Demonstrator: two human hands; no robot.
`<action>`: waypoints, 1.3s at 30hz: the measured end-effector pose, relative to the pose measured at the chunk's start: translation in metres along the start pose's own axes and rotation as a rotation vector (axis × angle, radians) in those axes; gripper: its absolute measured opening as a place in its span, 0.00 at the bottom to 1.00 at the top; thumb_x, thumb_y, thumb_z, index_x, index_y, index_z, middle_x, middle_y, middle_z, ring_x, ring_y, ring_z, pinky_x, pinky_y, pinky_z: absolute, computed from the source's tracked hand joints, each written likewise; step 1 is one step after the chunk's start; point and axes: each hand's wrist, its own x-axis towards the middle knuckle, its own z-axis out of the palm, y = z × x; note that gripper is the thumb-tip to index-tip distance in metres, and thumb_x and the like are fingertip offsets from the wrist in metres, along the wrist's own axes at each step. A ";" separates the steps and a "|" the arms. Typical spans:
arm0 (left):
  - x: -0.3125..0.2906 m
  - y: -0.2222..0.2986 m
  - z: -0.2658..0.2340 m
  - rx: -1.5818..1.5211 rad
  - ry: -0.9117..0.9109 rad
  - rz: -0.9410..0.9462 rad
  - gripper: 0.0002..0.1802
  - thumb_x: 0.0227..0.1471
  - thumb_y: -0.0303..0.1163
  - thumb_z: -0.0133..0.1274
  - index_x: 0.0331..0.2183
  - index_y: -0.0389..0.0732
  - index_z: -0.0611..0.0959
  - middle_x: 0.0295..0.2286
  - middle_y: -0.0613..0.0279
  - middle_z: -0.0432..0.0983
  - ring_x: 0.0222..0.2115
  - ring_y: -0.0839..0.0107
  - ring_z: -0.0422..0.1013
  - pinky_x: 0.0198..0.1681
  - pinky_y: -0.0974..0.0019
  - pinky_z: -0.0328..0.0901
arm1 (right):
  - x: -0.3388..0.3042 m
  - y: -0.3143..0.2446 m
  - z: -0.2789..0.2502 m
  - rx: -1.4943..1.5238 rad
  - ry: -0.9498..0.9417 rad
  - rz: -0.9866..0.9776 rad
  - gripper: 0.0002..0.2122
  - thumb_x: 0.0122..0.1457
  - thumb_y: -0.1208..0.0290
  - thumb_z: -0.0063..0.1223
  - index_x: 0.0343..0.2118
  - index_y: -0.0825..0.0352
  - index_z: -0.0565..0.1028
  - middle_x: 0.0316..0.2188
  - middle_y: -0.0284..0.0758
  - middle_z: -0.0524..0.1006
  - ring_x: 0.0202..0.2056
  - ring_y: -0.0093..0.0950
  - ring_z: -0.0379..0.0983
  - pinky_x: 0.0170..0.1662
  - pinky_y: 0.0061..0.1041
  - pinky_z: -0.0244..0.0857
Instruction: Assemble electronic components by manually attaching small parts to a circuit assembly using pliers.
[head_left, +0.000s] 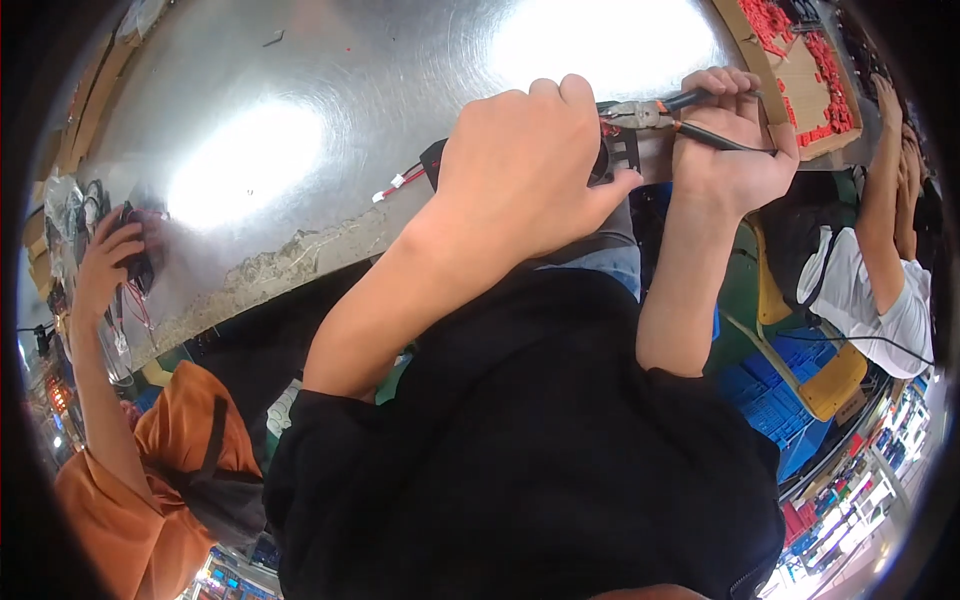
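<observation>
My left hand (525, 165) is closed over a black part (626, 150) near the metal table's front edge, hiding most of it. Red wires with small white connectors (398, 181) stick out on its left side. In my right hand (735, 165) is a pair of pliers (640, 115), fingers bent round its black-and-orange handles. The handles stand apart, and the jaws point left, right at the black part beside my left fingers. What exactly lies between the jaws is too small to tell.
A cardboard tray (750, 50) with many small red parts stands at the far right. On the left, a co-worker's hand (105, 255) holds a black thing with wires. Another person (860, 270) sits at right. The metal table (400, 80) has a worn front edge.
</observation>
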 end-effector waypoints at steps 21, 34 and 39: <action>0.000 0.007 -0.001 0.044 0.019 -0.025 0.31 0.46 0.55 0.63 0.30 0.33 0.77 0.24 0.50 0.77 0.25 0.54 0.78 0.30 0.59 0.72 | -0.011 -0.045 0.058 -0.401 -0.697 -0.025 0.33 0.52 0.44 0.46 0.47 0.75 0.69 0.37 0.40 0.64 0.40 0.32 0.60 0.46 0.33 0.55; -0.001 0.013 -0.005 -0.041 -0.032 -0.112 0.32 0.49 0.57 0.60 0.30 0.32 0.75 0.26 0.43 0.78 0.29 0.46 0.77 0.32 0.51 0.71 | -0.005 -0.022 0.045 -0.414 -0.790 0.021 0.33 0.57 0.46 0.39 0.49 0.77 0.71 0.39 0.45 0.67 0.40 0.34 0.60 0.43 0.36 0.54; -0.003 0.013 0.001 -0.051 0.030 -0.100 0.32 0.48 0.56 0.61 0.30 0.32 0.75 0.26 0.44 0.78 0.29 0.46 0.77 0.32 0.51 0.71 | 0.003 -0.021 0.039 -0.447 -0.770 0.018 0.32 0.57 0.45 0.39 0.47 0.76 0.71 0.37 0.43 0.67 0.38 0.33 0.60 0.41 0.36 0.54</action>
